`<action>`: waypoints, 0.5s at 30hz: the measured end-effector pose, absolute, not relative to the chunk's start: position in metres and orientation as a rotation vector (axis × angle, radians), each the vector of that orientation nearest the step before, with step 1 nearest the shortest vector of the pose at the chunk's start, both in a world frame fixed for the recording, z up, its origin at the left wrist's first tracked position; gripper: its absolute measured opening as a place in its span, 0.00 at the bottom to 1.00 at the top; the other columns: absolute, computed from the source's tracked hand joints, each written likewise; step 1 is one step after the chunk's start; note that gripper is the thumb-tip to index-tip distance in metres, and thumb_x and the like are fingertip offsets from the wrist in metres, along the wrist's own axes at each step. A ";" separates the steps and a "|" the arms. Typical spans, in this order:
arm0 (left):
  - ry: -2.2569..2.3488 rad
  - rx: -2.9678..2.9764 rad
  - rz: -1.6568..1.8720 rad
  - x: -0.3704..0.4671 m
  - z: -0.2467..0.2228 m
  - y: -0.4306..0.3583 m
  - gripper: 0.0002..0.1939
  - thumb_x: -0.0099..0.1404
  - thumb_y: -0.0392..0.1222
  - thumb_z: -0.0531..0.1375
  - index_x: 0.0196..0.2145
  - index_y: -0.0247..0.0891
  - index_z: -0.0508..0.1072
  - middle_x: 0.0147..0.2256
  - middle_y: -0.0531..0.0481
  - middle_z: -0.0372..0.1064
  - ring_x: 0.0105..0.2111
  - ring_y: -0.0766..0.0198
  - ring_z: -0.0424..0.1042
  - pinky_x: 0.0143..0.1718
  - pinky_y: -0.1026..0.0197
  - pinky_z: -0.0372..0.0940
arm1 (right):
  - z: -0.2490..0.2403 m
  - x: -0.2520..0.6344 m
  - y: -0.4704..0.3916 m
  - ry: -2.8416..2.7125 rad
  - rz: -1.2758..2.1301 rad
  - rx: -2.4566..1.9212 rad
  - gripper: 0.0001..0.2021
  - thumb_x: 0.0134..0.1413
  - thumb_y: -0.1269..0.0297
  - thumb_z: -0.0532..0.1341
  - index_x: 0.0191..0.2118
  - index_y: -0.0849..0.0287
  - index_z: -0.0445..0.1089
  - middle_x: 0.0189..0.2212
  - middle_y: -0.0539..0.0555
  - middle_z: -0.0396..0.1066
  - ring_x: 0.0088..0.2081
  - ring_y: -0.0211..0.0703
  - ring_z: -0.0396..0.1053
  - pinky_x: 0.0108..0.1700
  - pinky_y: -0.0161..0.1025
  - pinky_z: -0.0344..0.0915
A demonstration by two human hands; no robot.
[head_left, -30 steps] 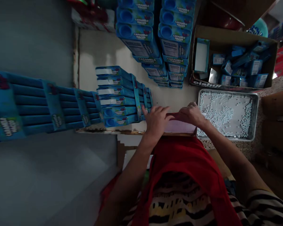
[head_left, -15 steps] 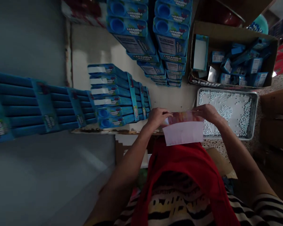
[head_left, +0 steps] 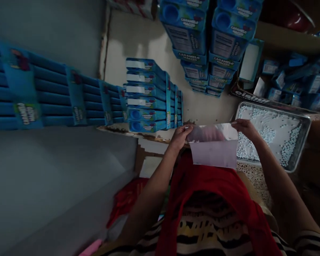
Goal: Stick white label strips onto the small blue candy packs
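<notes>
Pale table [head_left: 200, 106] fills center, dim light. Shiny sheet [head_left: 209, 133] at lower center, by table's near edge; left hand [head_left: 180, 137] and right hand [head_left: 246, 128] pinch its ends, fingers closed. Even, gentle pull should prevent creasing. Boxes [head_left: 142, 115] crowd left, tray [head_left: 284, 129] right; more room between them, just above sheet.

Lone head camera here, peering forward and steeply down, close over red apron [head_left: 210, 177], left hand [head_left: 180, 137], right hand [head_left: 246, 128], desk [head_left: 202, 110] beyond.
</notes>
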State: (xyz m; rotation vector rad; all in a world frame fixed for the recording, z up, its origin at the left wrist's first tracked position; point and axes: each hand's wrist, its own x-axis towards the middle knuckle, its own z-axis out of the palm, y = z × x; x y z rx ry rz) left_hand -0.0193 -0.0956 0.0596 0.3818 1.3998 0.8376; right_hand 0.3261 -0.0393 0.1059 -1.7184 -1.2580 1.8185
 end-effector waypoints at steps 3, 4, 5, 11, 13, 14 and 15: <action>1.506 0.471 0.856 -0.026 0.057 -0.106 0.29 0.49 0.65 0.74 0.35 0.35 0.82 0.27 0.51 0.72 0.27 0.65 0.68 0.29 0.62 0.64 | 0.107 0.316 -0.035 -1.331 1.756 -1.735 0.25 0.47 0.37 0.70 0.29 0.59 0.74 0.22 0.48 0.70 0.27 0.37 0.64 0.31 0.36 0.62; 1.566 0.500 0.883 -0.026 0.055 -0.108 0.27 0.51 0.64 0.73 0.33 0.35 0.82 0.25 0.52 0.71 0.26 0.66 0.66 0.29 0.63 0.63 | 0.108 0.312 -0.035 -1.363 1.729 -1.733 0.25 0.49 0.38 0.69 0.28 0.59 0.74 0.22 0.48 0.68 0.27 0.36 0.63 0.32 0.36 0.61; 1.623 0.521 0.912 -0.025 0.055 -0.108 0.26 0.53 0.64 0.72 0.31 0.35 0.81 0.25 0.53 0.69 0.26 0.66 0.66 0.28 0.63 0.62 | 0.109 0.309 -0.035 -1.386 1.704 -1.727 0.24 0.50 0.38 0.69 0.28 0.59 0.74 0.22 0.48 0.68 0.27 0.36 0.63 0.32 0.36 0.61; 1.704 0.328 0.994 -0.007 0.056 -0.101 0.22 0.49 0.59 0.74 0.28 0.35 0.80 0.22 0.53 0.68 0.25 0.64 0.67 0.26 0.62 0.61 | 0.098 0.306 -0.025 -1.284 1.615 -1.786 0.26 0.42 0.37 0.71 0.28 0.59 0.75 0.20 0.48 0.68 0.24 0.35 0.59 0.29 0.36 0.57; 1.716 0.272 1.024 -0.001 0.053 -0.100 0.22 0.47 0.57 0.75 0.28 0.35 0.80 0.23 0.51 0.71 0.27 0.63 0.70 0.28 0.62 0.64 | 0.091 0.309 -0.012 -1.280 1.611 -1.839 0.26 0.43 0.36 0.71 0.28 0.59 0.74 0.21 0.48 0.68 0.24 0.36 0.59 0.29 0.37 0.58; 1.716 0.257 1.030 0.001 0.051 -0.100 0.22 0.47 0.57 0.75 0.30 0.35 0.80 0.25 0.50 0.73 0.29 0.62 0.72 0.30 0.62 0.65 | 0.088 0.310 -0.005 -1.323 1.583 -1.892 0.26 0.47 0.37 0.69 0.29 0.59 0.75 0.22 0.50 0.69 0.24 0.37 0.61 0.30 0.38 0.59; 1.712 0.250 1.025 0.003 0.049 -0.101 0.24 0.47 0.58 0.74 0.32 0.35 0.81 0.28 0.48 0.76 0.31 0.61 0.74 0.31 0.61 0.67 | 0.085 0.309 0.002 -1.411 1.520 -1.973 0.24 0.52 0.39 0.67 0.31 0.60 0.75 0.23 0.52 0.70 0.26 0.40 0.63 0.32 0.39 0.61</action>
